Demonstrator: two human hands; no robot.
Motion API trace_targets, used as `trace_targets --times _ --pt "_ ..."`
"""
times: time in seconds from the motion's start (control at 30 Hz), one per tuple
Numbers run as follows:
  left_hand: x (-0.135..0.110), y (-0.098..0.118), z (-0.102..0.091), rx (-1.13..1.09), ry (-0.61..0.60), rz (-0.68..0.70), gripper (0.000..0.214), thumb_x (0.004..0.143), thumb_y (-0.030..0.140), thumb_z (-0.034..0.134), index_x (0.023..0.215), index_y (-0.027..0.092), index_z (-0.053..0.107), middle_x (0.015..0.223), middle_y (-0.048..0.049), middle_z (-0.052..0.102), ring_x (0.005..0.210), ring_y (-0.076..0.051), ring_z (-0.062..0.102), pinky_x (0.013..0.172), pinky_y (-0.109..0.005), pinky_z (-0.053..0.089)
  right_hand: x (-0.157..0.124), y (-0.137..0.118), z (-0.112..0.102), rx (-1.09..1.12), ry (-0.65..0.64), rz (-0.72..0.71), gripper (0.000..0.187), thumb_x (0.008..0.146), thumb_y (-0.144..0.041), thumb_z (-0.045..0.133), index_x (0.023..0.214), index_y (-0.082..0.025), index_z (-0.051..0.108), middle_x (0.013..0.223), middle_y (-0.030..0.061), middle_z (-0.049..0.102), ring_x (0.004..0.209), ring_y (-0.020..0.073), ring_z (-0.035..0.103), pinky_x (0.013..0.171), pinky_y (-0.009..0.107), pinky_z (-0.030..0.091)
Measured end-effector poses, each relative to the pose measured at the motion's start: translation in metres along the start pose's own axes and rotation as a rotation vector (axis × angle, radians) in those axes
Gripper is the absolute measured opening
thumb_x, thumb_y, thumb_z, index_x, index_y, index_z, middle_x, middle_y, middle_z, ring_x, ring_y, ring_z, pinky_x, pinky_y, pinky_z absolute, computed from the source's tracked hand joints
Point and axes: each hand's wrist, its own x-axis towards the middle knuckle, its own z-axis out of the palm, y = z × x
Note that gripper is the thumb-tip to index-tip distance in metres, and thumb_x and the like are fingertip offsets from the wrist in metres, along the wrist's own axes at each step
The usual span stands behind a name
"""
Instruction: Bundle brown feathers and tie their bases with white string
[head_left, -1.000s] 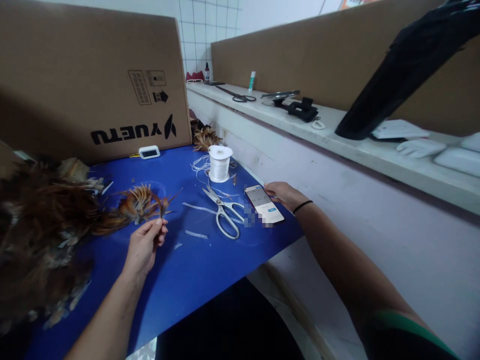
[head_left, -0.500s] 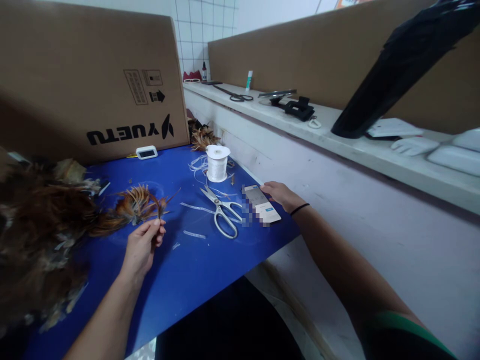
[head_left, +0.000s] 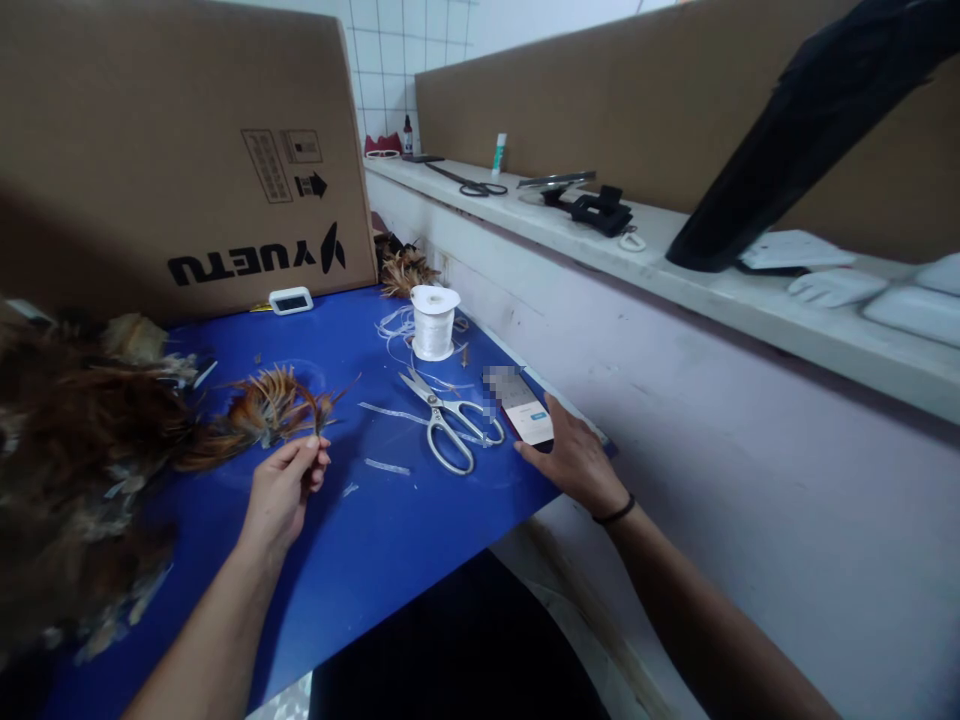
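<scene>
My left hand [head_left: 281,490] pinches a small bunch of brown feathers [head_left: 321,412] by its lower end, thumb against the fingers. Left of it, a larger clump of orange-brown feathers [head_left: 266,405] lies on the blue tabletop [head_left: 360,560]. My right hand [head_left: 577,455] is round the near end of a phone [head_left: 531,422] with a lit screen, thumb at the lower left corner and fingers along the right edge. Part of the phone is blurred out. Silver-handled scissors [head_left: 450,430] lie between my hands, blades half apart, pointing away. Behind them stands a spool of white ribbon [head_left: 433,325].
A big dark feather heap [head_left: 90,480] covers the table's left side. Cut ribbon strips [head_left: 388,467] lie near the scissors. A cardboard box [head_left: 187,150] and a small white display device [head_left: 291,301] stand behind. The right ledge [head_left: 652,245] holds black scissors [head_left: 482,188] and a glue stick [head_left: 499,153].
My right hand has moved from the phone's far right edge toward me, round its near end. My left hand stays put with the feathers.
</scene>
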Motion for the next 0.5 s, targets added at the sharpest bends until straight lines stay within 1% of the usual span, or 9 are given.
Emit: trace_targets --times 0.1,0.23,0.43,0.5 --pt "0.0 0.0 0.0 0.004 0.01 0.0 0.029 0.059 0.035 0.075 0.073 0.012 0.066 0.058 0.0005 0.055 0.045 -0.005 0.043 0.041 -0.017 0.029 -0.003 -0.001 0.005 -0.049 0.047 0.019 0.077 0.077 -0.043 0.055 0.139 -0.01 0.023 0.125 0.0206 0.052 0.111 0.0363 0.051 0.091 0.046 0.04" --pt "-0.001 0.001 0.001 0.012 0.013 -0.001 0.029 0.058 0.036 0.075 0.073 0.012 0.066 0.057 0.0006 0.055 0.044 -0.005 0.043 0.04 -0.017 0.028 -0.001 -0.002 0.008 -0.09 0.086 0.012 0.073 0.08 -0.04 0.051 0.139 -0.01 0.022 0.121 0.0201 0.055 0.108 0.0355 0.052 0.09 0.046 0.04" --pt "0.0 0.001 0.001 0.004 -0.001 0.004 0.029 0.059 0.036 0.076 0.073 0.013 0.066 0.058 0.0005 0.055 0.046 -0.005 0.044 0.041 -0.017 0.03 0.004 -0.004 0.008 -0.09 0.095 0.024 0.075 0.08 -0.04 0.051 0.139 -0.005 0.022 0.122 0.0228 0.054 0.107 0.0354 0.052 0.093 0.046 0.038" --pt "0.0 0.001 0.0 0.003 -0.001 0.0 0.029 0.059 0.036 0.075 0.073 0.013 0.066 0.058 0.0004 0.055 0.046 -0.005 0.044 0.041 -0.017 0.03 0.007 -0.002 0.009 -0.088 0.094 0.028 0.074 0.08 -0.04 0.051 0.139 -0.005 0.021 0.123 0.0235 0.052 0.107 0.0357 0.052 0.092 0.046 0.038"
